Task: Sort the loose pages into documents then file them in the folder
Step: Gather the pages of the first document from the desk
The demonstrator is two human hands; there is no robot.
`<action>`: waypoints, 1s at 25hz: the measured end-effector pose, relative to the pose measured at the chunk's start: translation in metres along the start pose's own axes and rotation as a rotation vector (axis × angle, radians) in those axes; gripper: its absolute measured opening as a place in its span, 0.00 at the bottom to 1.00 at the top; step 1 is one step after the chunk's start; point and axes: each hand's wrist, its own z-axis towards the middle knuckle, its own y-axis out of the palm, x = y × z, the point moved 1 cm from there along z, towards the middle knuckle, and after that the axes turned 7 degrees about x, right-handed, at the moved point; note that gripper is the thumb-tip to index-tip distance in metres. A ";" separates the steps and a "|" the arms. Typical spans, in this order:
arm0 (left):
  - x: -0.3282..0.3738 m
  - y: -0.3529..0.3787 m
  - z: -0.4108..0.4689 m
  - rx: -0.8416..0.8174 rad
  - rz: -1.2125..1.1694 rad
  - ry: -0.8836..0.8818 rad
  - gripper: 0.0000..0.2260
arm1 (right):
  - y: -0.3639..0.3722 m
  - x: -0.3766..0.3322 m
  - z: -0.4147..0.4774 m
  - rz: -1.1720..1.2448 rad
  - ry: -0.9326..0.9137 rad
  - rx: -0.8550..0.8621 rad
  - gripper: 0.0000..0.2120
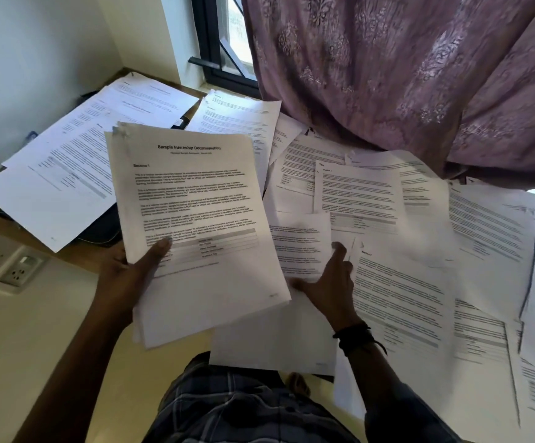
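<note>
2 hands split the work: the left hand (128,273) pinches the gathered stack (196,203) by its near edge, while the right hand (327,282), fingers spread, rests on a loose page (301,235) just right of it.

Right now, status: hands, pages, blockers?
Left hand grips stack titled Sample Internship Documentation. Right hand on a loose sheet, grip unclear. Loose pages scattered right. Dark folder buried under sheets, left.

L hand (128,270) grips stapled stack (192,212), R hand (330,282) on loose pages (400,292)
</note>
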 end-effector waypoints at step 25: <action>0.008 0.121 -0.040 -0.304 -0.052 -0.019 0.13 | -0.100 0.014 -0.005 0.652 -0.116 -0.164 0.13</action>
